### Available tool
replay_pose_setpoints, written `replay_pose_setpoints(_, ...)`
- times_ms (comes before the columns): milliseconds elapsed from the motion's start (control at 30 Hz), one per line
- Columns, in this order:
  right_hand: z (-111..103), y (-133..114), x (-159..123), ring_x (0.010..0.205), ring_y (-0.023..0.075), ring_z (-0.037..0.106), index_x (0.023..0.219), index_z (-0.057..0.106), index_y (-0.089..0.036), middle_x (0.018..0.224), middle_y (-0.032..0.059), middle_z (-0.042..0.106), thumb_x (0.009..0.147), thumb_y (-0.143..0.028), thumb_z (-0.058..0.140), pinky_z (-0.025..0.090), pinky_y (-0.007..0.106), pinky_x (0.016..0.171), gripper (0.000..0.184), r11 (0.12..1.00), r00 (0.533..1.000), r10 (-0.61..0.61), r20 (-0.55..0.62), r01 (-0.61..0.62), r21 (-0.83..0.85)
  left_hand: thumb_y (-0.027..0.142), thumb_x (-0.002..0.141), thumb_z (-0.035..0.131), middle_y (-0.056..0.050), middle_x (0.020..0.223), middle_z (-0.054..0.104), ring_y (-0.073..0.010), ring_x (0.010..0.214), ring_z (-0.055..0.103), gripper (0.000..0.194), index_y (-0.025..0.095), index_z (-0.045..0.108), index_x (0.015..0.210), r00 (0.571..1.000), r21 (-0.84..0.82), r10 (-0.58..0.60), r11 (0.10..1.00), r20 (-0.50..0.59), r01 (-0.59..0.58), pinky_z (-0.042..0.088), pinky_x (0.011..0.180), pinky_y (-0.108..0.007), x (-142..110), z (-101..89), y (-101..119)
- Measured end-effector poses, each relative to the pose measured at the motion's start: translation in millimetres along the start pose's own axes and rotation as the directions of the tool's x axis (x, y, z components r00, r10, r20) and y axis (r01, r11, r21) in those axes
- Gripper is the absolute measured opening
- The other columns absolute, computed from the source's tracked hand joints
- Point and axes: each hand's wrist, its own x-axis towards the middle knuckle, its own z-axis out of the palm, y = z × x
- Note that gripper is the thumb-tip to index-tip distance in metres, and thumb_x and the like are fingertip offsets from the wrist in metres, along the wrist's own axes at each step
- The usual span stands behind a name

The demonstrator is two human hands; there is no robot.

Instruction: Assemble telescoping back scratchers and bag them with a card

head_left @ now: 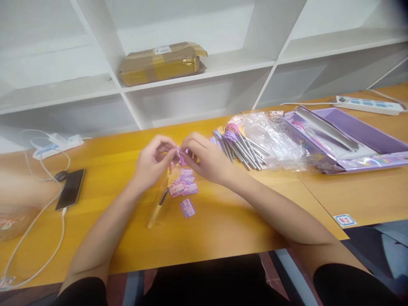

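My left hand (154, 160) and my right hand (207, 159) meet above the table, thumbs and fingers pinched on a small pinkish-purple piece (179, 154). Fingers partly cover it, so its kind is unclear. Below them lie several small printed pink and purple cards (187, 208), most in a loose overlapping group. A yellow hand-shaped stick (156, 212) with a metal section, seemingly in clear plastic, slants toward me beside the cards. To the right of my right hand is a heap of metal sticks (244, 151) with coloured hand-shaped ends.
Crumpled clear plastic (274, 138) lies beside an open purple box (360, 127) at right. A phone (70, 189) with white cables is at left. Power strips (369, 105) sit along the back. A taped carton (162, 63) rests on the white shelf.
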Motion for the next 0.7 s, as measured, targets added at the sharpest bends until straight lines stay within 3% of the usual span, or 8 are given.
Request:
replay_pose_setpoints(167,-5.7,-0.1,1.1,0.082,0.0150,0.062,0.103,0.059,-0.022,0.101,0.0049,0.068,0.112,-0.025,0.053,0.047,0.029,0.071,0.011,0.992,0.993,0.114,-0.009,-0.115,-0.055,0.031,0.101,0.077,-0.002,0.097,0.067,-0.0128,0.079,0.066,0.030,0.025,0.062,0.125,0.997,0.078,0.033,0.996,0.070,-0.039,0.056,0.069,-0.026,2.2,-9.6,-4.6)
replay_pose_setpoints(300,-4.5,5.3,0.2,0.087,0.0168,0.065,0.107,0.063,-0.023,0.102,0.0051,0.073,0.113,-0.030,0.053,0.048,0.031,0.078,0.014,0.970,0.973,0.224,-0.057,-0.228,-0.083,0.025,0.103,0.072,-0.002,0.106,0.067,-0.0126,0.078,0.064,0.024,0.029,0.063,0.124,0.987,0.137,0.103,0.983,0.125,-0.120,0.054,0.070,-0.028,2.7,-13.8,-4.1)
replay_pose_setpoints(367,-1.1,10.2,-0.1,0.085,0.0168,0.065,0.106,0.063,-0.023,0.100,0.0049,0.073,0.111,-0.032,0.058,0.048,0.032,0.079,0.011,0.962,0.960,0.268,-0.077,-0.271,-0.038,0.022,0.104,0.067,-0.003,0.108,0.070,-0.0153,0.088,0.067,0.011,0.028,0.069,0.112,0.974,0.257,0.165,0.945,0.154,-0.201,0.055,0.077,-0.030,3.7,-14.4,-2.2)
replay_pose_setpoints(433,4.3,16.3,-0.3,0.081,0.0165,0.064,0.105,0.062,-0.023,0.096,0.0037,0.073,0.109,-0.036,0.062,0.048,0.031,0.077,0.014,0.946,0.943,0.323,-0.082,-0.320,0.049,0.018,0.105,0.061,-0.004,0.108,0.074,-0.0179,0.098,0.069,0.016,0.026,0.075,0.103,0.966,0.399,0.182,0.885,0.184,-0.242,0.054,0.083,-0.032,4.9,-14.7,-0.5)
replay_pose_setpoints(533,16.5,25.5,-3.4,0.075,0.0151,0.062,0.101,0.059,-0.022,0.088,0.0013,0.070,0.113,-0.035,0.051,0.046,0.031,0.073,0.019,0.884,0.892,0.447,-0.071,-0.428,0.190,0.016,0.106,0.055,-0.006,0.117,0.077,-0.0183,0.100,0.070,0.028,0.027,0.080,0.115,0.975,0.482,0.137,0.852,0.173,-0.204,0.051,0.081,-0.032,6.1,-15.9,-0.6)
replay_pose_setpoints(600,27.0,29.2,-9.2,0.073,0.0147,0.060,0.094,0.059,-0.022,0.084,0.0003,0.067,0.111,-0.027,0.047,0.045,0.030,0.071,0.021,0.859,0.878,0.475,0.066,-0.478,0.185,0.018,0.105,0.055,-0.007,0.124,0.077,-0.0178,0.099,0.070,0.033,0.028,0.079,0.126,0.984,0.470,0.107,0.867,0.146,-0.164,0.051,0.080,-0.031,6.2,-17.5,-2.3)
replay_pose_setpoints(700,45.3,28.5,-24.7,0.076,0.0151,0.061,0.091,0.066,-0.020,0.094,0.0032,0.071,0.102,-0.028,0.067,0.044,0.030,0.068,0.013,0.925,0.847,0.294,0.444,-0.369,0.093,0.019,0.105,0.057,-0.008,0.127,0.076,-0.0196,0.105,0.071,0.035,0.029,0.079,0.130,0.989,0.434,0.072,0.893,0.126,-0.120,0.055,0.085,-0.033,5.9,-20.0,-5.1)
